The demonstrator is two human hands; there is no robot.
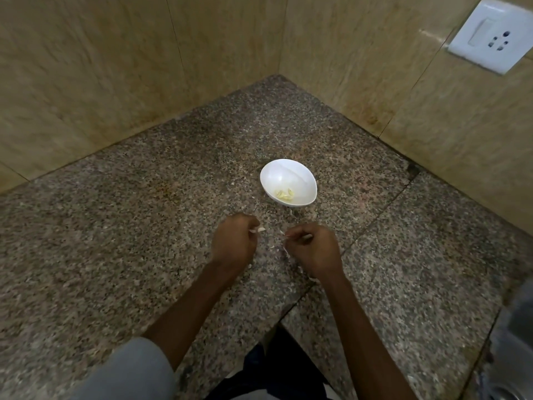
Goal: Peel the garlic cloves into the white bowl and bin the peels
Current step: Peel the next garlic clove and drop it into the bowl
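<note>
Speckled granite counter (pixel 115 226) running into a corner, beige tiled walls (pixel 86 67) on both sides, white socket plate (pixel 490 36) high on the right-hand wall. On the counter, towards the corner: white bowl (pixel 288 174), upright, with a few peeled cloves (pixel 284 194), yellowish, lying against its near wall. Just this side of the bowl and apart from it, both hands low over the stone. Left hand (pixel 233 241) curled tight, gripping a garlic clove (pixel 258 230) with only its pale tip showing past the fingers. Right hand (pixel 313 248) curled likewise, fingertips pinching a thin white strip of peel (pixel 286 235); hard to tell what else lies inside the fist. Hands near each other, not touching. Between them on the granite, small peel scraps (pixel 277 247), blurred. Grey sleeve (pixel 129 370) at the lower left, forearms bare beyond it.
</note>
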